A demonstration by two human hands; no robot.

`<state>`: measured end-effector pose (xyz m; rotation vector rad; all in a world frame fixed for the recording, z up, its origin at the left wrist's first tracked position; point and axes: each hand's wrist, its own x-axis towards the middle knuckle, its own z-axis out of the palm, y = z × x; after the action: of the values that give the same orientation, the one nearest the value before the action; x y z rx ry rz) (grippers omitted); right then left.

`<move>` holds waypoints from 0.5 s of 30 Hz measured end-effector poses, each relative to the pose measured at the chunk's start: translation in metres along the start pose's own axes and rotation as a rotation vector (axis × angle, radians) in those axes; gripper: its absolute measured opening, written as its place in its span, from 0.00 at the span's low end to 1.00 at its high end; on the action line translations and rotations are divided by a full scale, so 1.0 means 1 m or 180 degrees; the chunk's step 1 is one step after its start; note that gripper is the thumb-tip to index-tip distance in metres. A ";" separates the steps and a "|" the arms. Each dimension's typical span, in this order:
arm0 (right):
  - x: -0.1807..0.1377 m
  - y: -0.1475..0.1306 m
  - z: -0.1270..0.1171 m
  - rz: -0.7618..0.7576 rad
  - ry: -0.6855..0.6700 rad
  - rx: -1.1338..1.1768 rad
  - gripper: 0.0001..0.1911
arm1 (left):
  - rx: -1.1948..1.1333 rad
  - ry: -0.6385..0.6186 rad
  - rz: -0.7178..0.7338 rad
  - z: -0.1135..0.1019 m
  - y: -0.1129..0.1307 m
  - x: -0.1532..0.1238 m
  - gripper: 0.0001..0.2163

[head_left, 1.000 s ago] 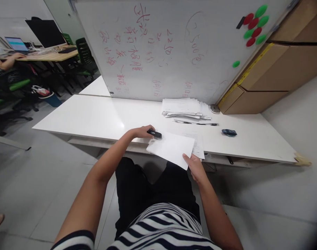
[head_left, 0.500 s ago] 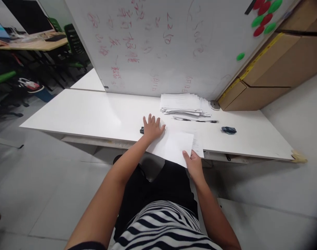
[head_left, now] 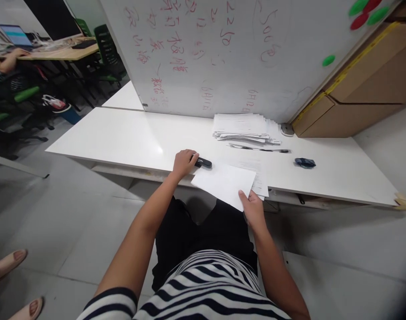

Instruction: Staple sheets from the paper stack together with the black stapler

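My left hand is closed round one end of a black stapler at the front of the white table. In my right hand, the lower right corner of a white sheet of paper is pinched between thumb and fingers. That sheet lies partly over the table's front edge, just right of the stapler. Under its right side, printed papers stick out. Behind them rest a long thin black-and-clear item and a thick stack of papers.
A small dark blue packet lies on the white table at the right. Behind stands a whiteboard with red writing, beside cardboard boxes. Another person's arm shows at a desk far left; a person's feet are at lower left.
My left hand has left the paper, moved left and closed on the stapler. My right hand still holds the sheet's corner. The camera view has shifted slightly.
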<state>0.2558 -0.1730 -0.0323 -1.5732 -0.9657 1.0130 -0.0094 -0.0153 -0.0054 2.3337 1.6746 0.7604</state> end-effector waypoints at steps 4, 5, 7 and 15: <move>0.002 -0.008 -0.007 -0.0179 0.0133 -0.0212 0.23 | -0.0148 0.0041 -0.0094 0.004 -0.006 0.001 0.21; 0.003 -0.011 -0.011 -0.0223 0.0199 -0.0193 0.21 | -0.0239 0.0060 -0.0140 0.005 -0.007 0.002 0.21; 0.006 -0.017 -0.022 -0.0277 0.0426 -0.0008 0.20 | -0.0368 0.0244 -0.0313 0.005 -0.012 0.004 0.20; 0.027 -0.035 -0.075 -0.0304 0.1095 0.0705 0.19 | -0.0390 0.0942 -0.0947 0.013 -0.026 0.006 0.17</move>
<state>0.3311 -0.1647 0.0095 -1.4417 -0.6605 0.7251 -0.0232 0.0015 -0.0253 1.9033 1.9693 1.1486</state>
